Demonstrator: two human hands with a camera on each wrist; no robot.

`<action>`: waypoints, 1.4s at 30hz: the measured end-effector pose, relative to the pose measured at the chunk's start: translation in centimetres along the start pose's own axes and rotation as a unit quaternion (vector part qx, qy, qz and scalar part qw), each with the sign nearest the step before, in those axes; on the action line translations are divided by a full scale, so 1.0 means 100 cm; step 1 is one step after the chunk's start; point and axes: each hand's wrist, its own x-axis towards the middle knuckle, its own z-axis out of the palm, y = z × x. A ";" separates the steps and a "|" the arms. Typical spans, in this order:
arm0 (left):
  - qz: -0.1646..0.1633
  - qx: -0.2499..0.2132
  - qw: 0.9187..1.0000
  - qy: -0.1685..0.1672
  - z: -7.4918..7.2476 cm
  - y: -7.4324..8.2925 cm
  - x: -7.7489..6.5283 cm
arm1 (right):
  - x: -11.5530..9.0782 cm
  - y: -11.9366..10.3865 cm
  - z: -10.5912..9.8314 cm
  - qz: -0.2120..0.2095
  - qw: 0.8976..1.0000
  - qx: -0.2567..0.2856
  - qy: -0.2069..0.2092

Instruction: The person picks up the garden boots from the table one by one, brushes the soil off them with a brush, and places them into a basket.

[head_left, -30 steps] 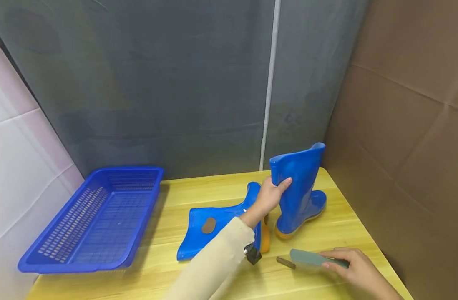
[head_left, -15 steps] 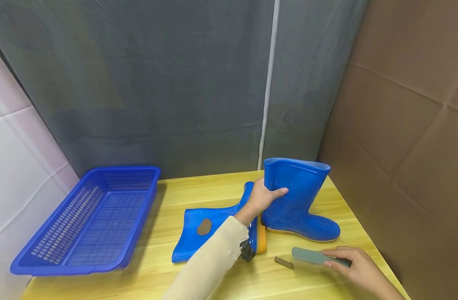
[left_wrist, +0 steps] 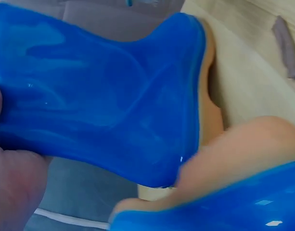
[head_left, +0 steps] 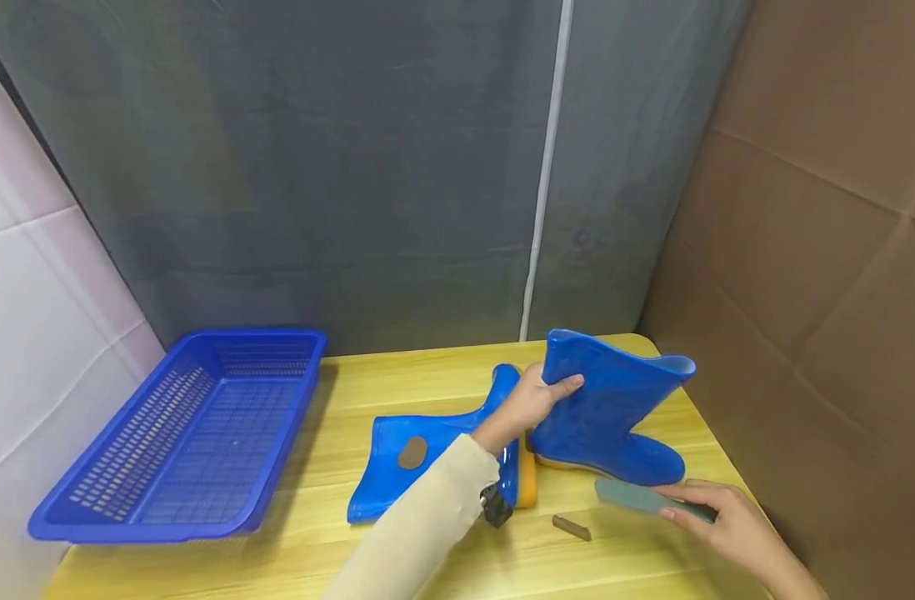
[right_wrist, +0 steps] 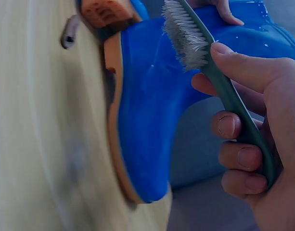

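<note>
A blue rain boot [head_left: 607,408] with an orange sole stands tilted on the table, its toe toward the right. My left hand [head_left: 528,400] grips the back of its shaft, thumb over the near side. In my right hand [head_left: 742,529] is a green scrub brush [right_wrist: 229,96], held by the handle with the fingers curled round it. Its pale bristles [right_wrist: 188,41] show in the right wrist view, close to the boot; contact is unclear. The second blue boot [head_left: 427,433] lies on its side under my left forearm, a brown oval patch [head_left: 412,452] on its shaft.
A small brown stick-like piece [head_left: 572,527] lies on the yellow wooden table [head_left: 517,567] between the hands. The blue plastic basket [head_left: 318,350] stands at the left. Grey cloth hangs behind, and a brown wall [head_left: 817,275] rises at the right.
The left hand has lowered the gripped boot and turned its toe toward me, then tipped its shaft to the right. The right hand and brush have shifted slightly right, beside the boot's foot.
</note>
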 end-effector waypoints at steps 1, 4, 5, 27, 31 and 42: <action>0.014 0.007 1.000 -0.012 0.000 0.003 0.002 | 0.001 -0.001 -0.003 0.002 1.000 -0.001 0.004; 0.036 0.022 0.998 -0.035 -0.005 0.011 0.007 | 0.007 -0.004 -0.012 0.013 1.000 -0.011 0.012; 0.032 0.026 0.998 -0.039 -0.006 0.013 0.009 | 0.010 -0.005 -0.015 0.018 1.000 -0.012 0.014; -0.151 0.201 0.966 0.053 0.034 0.031 -0.052 | 0.025 -0.009 -0.001 0.012 0.998 0.066 -0.008; -0.125 0.099 0.987 0.008 0.053 0.043 -0.065 | 0.022 -0.016 0.002 0.015 0.998 0.065 -0.007; -0.058 0.115 0.986 0.102 0.081 0.049 -0.058 | 0.022 -0.036 0.016 -0.008 0.999 0.043 -0.019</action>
